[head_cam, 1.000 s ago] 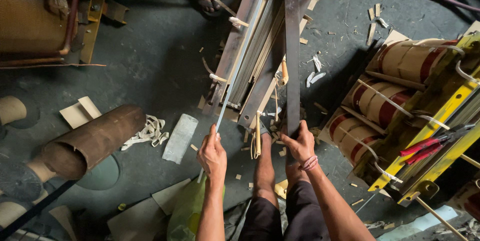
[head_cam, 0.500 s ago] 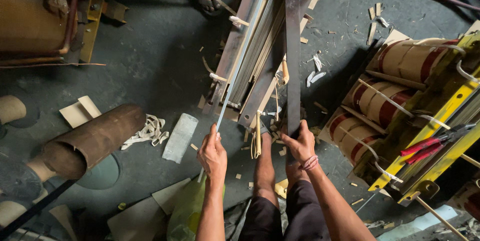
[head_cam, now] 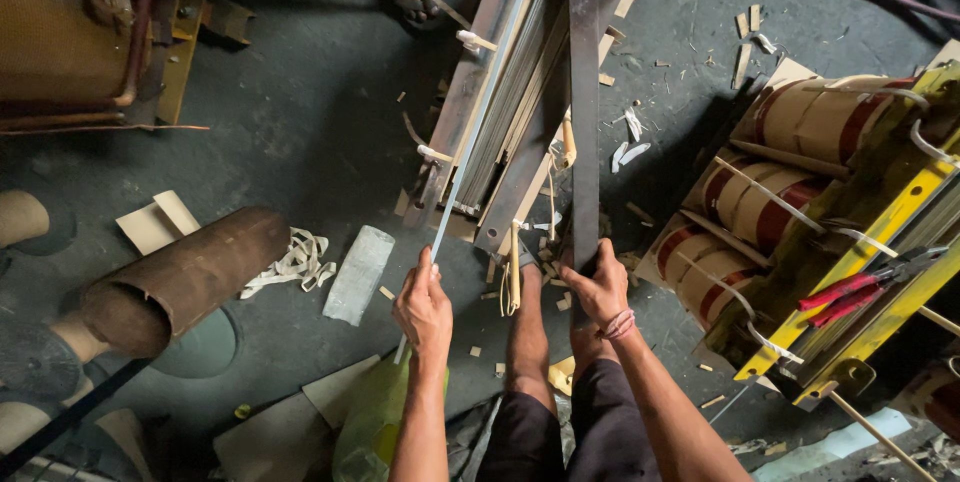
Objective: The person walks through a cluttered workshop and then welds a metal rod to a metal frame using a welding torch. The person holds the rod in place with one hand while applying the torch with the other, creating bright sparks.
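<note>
My left hand point(head_cam: 424, 308) grips the near end of a long thin pale metal strip point(head_cam: 485, 107) that runs up and away over a stack of laminated steel sheets point(head_cam: 512, 92). My right hand point(head_cam: 598, 289) clasps the lower end of a dark flat steel bar point(head_cam: 583, 112) standing on the right side of that stack. A red thread band is on my right wrist. My bare legs show below, between my arms.
A brown cardboard tube point(head_cam: 185, 280) lies at left with white tape scraps point(head_cam: 290, 260) beside it. Wound coils in a yellow frame point(head_cam: 800, 202) sit at right, red-handled pliers point(head_cam: 860, 292) on top. Paper bits litter the dark floor point(head_cam: 300, 122).
</note>
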